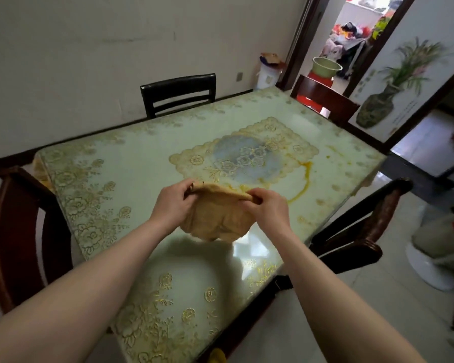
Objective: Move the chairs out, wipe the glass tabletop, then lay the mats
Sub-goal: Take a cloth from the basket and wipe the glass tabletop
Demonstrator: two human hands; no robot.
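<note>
Both our hands grip one tan, crumpled wiping cloth: our left hand pinches its top left corner, our right hand its top right edge, fingers closed on the fabric. It hangs between them above the glass-topped surface with gold floral print, its held edge running left to right. Just beyond lies a scalloped gold lace mat, long axis sideways, beside an orange stain ring. A black chair and three dark wooden chairs stand around.
</note>
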